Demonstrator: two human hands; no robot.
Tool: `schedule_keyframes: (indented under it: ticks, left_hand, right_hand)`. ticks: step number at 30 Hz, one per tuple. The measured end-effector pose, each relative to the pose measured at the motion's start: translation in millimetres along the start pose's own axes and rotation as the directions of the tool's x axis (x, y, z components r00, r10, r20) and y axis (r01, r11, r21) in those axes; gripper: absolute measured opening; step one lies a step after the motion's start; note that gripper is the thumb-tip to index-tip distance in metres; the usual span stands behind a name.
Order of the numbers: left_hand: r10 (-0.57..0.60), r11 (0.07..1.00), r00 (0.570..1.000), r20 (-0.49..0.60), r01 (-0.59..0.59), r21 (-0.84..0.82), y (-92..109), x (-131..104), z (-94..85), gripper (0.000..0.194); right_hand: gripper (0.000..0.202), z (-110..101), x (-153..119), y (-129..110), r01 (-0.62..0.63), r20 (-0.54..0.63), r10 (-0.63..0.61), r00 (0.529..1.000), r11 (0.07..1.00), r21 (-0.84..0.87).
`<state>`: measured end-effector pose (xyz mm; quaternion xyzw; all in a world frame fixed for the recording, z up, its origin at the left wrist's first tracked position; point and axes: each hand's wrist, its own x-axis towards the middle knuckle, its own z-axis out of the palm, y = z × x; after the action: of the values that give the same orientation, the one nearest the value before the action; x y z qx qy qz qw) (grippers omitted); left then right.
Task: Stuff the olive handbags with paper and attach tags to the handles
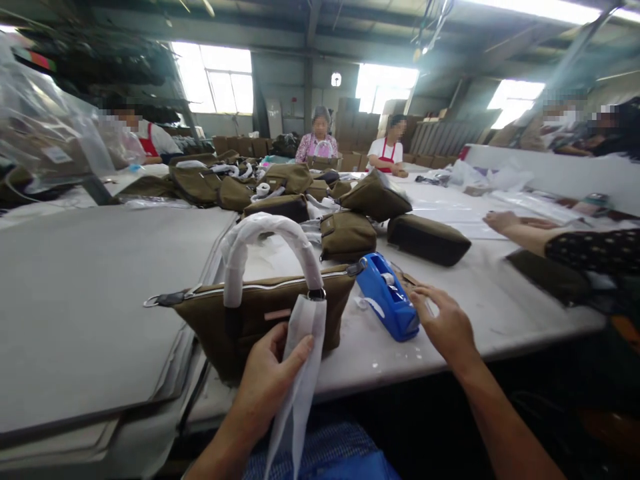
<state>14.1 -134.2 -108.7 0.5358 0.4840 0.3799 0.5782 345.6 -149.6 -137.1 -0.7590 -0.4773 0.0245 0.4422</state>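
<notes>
My left hand is closed on a white wrapping strip, pinching it between thumb and fingers. From the metal ring at the handle's base the strip hangs down past the table edge in two tails. Upright behind that hand stands an olive-brown handbag, zipped along its top. White wrapping covers its arched handle. My right hand is beside the front end of a blue tape dispenser, fingers extended and apart. Whether its fingertips touch the tape is unclear.
Grey-white sheets lie stacked at left. Several olive bags cover the table's middle. From the right reaches a co-worker's hand; other people are across the table. Plastic-wrapped goods rise at far left.
</notes>
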Motion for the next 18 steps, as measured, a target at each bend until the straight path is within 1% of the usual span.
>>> schedule_keyframes:
  ticks: [1, 3, 4, 7, 9, 11, 15, 16, 18]
  left_hand:
    - [0.000, 1.000, 1.000, 0.002, 0.000, -0.002, 1, 1, 0.1, 0.044]
    - [-0.003, 1.000, 1.000, 0.002, 0.003, -0.001, 2, 1, -0.1, 0.044]
    - [-0.005, 1.000, 1.000, 0.001, 0.005, 0.000, 3, 1, -0.3, 0.044]
    - [-0.001, 1.000, 1.000, -0.003, 0.001, 0.008, 2, 1, -1.0, 0.044]
    - [0.009, 1.000, 1.000, -0.006, -0.009, 0.013, 0, 2, -1.4, 0.043]
    - [0.017, 1.000, 1.000, -0.007, -0.017, 0.018, -1, 2, -1.7, 0.043]
    - [0.015, 1.000, 1.000, 0.012, -0.015, 0.022, 0, 4, -1.7, 0.044]
    - [0.011, 1.000, 1.000, 0.016, -0.012, 0.019, 1, 4, -1.6, 0.044]
    - [0.003, 1.000, 1.000, 0.017, -0.003, 0.012, 2, 5, -1.3, 0.046]
  right_hand:
    - [0.037, 0, 6, 9, -0.050, 0.067, 0.048, 0.997, 0.998, 0.030]
    - [0.033, 3, 14, 20, -0.147, 0.186, 0.129, 0.974, 0.985, 0.091]
    - [0.033, 5, 16, 23, -0.184, 0.219, 0.156, 0.963, 0.976, 0.114]
    - [0.035, 12, 14, 25, -0.257, 0.254, 0.201, 0.946, 0.942, 0.215]
    - [0.036, 13, 11, 22, -0.275, 0.255, 0.200, 0.946, 0.911, 0.307]
    - [0.038, 8, 7, 16, -0.271, 0.230, 0.192, 0.954, 0.881, 0.388]
    - [0.037, -17, -2, -2, -0.255, 0.123, 0.224, 0.967, 0.812, 0.524]
    - [0.036, -24, -5, -5, -0.257, 0.109, 0.235, 0.966, 0.807, 0.532]
    - [0.038, -37, -14, -7, -0.288, 0.119, 0.265, 0.957, 0.806, 0.518]
